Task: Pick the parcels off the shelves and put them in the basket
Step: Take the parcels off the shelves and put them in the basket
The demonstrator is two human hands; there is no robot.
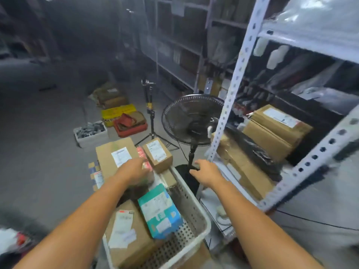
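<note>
A white perforated basket (202, 212) stands below me. In it lie a large cardboard box (128, 233), a teal box (159, 210), a small labelled box (157, 154) and a big box (114, 155) at the far end. My left hand (134, 169) is over the basket's far half, its fingers curled on a blurred pink parcel (143, 160). My right hand (205, 171) hovers with fingers spread between the basket and the white metal shelf (229, 94) on the right. That shelf holds cardboard parcels (275, 129) and a black-wrapped parcel (254, 152).
A black standing fan (192, 119) stands just beyond my right hand, its base beside the basket. Behind it are a tripod (150, 113), a red crate (130, 126), a yellow box (118, 111) and a white bin (90, 133). A cable (310, 220) runs along the floor.
</note>
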